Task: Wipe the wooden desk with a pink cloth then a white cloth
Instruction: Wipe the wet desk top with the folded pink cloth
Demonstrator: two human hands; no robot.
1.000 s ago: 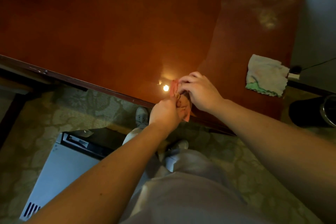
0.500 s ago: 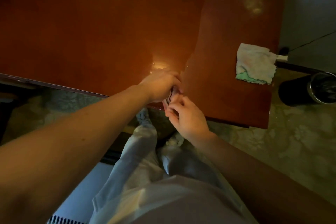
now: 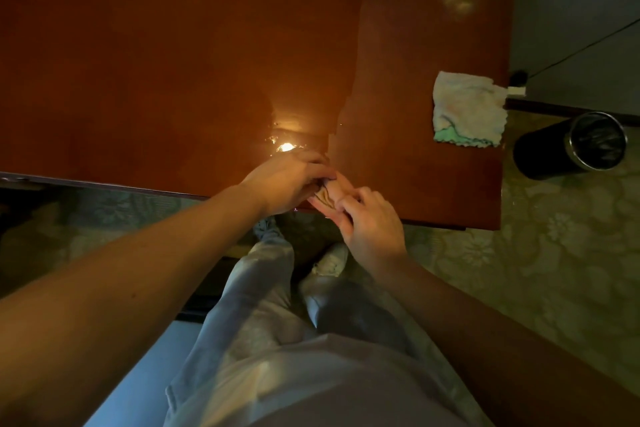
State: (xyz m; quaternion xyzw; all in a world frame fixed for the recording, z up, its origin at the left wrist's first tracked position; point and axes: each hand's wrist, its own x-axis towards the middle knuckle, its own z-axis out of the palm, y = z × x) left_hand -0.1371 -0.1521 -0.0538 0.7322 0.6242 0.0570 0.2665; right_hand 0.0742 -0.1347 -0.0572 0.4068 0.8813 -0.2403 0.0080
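Together, your left grip [image 3: 287, 184] and right grip [image 3: 372, 224] clasped the bunched pink cloth [image 3: 328, 196] between them at the near edge of the wooden table [image 3: 173, 62] — fingers of both curled round it, most of the cloth hidden. The white cloth [image 3: 467, 107] lay flat near the table's right end, well apart from both grips — a black bin [image 3: 571, 146] stood on the patterned floor [image 3: 554, 270] just past that end.

Furnished room: wooden desk [image 3: 173, 45], floral carpet [image 3: 554, 270], bin [image 3: 543, 156].
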